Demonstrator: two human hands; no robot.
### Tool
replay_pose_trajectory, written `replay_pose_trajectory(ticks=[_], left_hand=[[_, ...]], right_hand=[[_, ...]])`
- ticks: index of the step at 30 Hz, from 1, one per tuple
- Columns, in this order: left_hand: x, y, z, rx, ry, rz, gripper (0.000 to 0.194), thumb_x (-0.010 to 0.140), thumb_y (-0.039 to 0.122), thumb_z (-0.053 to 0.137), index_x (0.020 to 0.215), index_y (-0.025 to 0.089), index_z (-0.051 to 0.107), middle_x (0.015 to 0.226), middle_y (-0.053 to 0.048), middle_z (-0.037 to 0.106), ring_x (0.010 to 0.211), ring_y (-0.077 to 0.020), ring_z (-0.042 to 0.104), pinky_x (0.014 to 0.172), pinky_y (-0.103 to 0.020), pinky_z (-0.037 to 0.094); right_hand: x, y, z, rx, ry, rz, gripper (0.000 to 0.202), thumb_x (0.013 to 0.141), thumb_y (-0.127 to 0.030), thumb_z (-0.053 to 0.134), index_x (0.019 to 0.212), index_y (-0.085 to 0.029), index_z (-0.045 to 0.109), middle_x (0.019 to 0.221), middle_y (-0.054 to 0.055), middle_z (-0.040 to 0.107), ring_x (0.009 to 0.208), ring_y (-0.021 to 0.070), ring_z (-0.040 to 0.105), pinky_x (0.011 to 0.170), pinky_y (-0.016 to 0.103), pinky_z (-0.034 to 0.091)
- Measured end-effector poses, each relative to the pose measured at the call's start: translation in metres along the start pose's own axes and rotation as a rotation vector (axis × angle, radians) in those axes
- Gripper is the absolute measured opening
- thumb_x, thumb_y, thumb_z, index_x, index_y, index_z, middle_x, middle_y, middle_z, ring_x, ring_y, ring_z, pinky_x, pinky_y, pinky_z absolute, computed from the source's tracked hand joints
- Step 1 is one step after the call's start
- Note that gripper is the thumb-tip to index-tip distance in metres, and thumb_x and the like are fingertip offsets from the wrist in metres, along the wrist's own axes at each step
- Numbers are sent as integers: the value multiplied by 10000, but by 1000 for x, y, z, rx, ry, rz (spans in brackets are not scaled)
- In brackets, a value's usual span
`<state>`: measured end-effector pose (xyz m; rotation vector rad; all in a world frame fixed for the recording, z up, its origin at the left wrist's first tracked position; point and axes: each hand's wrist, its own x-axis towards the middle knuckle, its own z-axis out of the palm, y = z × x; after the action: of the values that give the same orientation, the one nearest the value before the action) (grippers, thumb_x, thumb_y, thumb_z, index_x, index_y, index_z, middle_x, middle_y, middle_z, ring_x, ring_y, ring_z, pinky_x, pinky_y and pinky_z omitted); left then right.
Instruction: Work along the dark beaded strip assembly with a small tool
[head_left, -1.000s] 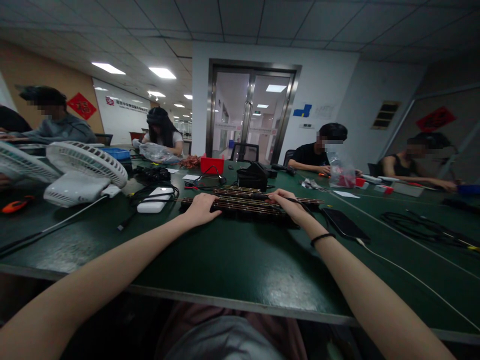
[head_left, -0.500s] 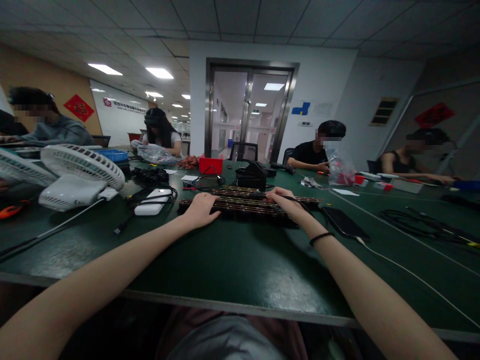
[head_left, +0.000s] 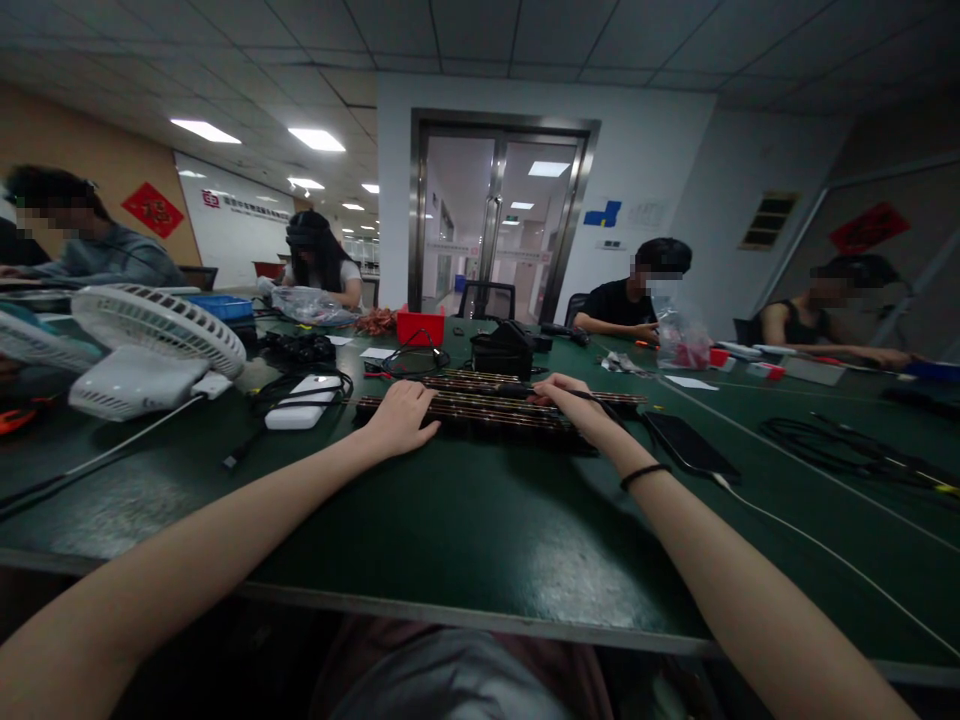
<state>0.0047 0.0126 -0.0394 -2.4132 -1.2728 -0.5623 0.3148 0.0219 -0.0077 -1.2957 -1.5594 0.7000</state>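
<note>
A row of thin copper-coloured wires or rods (head_left: 487,412) lies sideways across a dark holder on the green table (head_left: 465,530). My left hand (head_left: 401,415) rests palm down over the left part of this row, fingers stretched forward and thumb apart. Over the right part, my right hand (head_left: 562,392) is closed on a dark pen-shaped tool (head_left: 516,390), which points left across the wires. From behind that hand a black cable runs off to the right. The tool's tip is too small to make out.
Left of the wires are a white power bank (head_left: 304,402) with black cables and a white fan (head_left: 142,345). Behind stand a black box (head_left: 502,350) and a red bin (head_left: 421,326). A phone (head_left: 690,445) lies right. Several people sit around the table.
Both hands and the tool keep almost the same place over the wires. The view has shifted very slightly, moving the fan a little left in the picture.
</note>
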Motion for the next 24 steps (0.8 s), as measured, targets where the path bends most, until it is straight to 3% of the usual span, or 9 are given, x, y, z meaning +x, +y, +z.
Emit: replay_pose_trajectory(ticks=[19,24], left_hand=[[-2,1,1,8,-12,-26,417,918,347,601,1241,83,609,1174,-204,666,1157,-353,595,1034,-481,429],[-1,0,3,-16,-2,-34,397,906,352,606,1231,124,616,1173,-188,674,1150,-354,601,1014,-494,438]], right_hand=[[-1,1,2,42,9,-30,246,713,-441,722,632,-250,589,746,31,715,884,255,705,853,375,535],[-1,0,1,31,17,-25,253,691,-457,719,629,-247,593,702,21,708,879,257,707,838,369,535]])
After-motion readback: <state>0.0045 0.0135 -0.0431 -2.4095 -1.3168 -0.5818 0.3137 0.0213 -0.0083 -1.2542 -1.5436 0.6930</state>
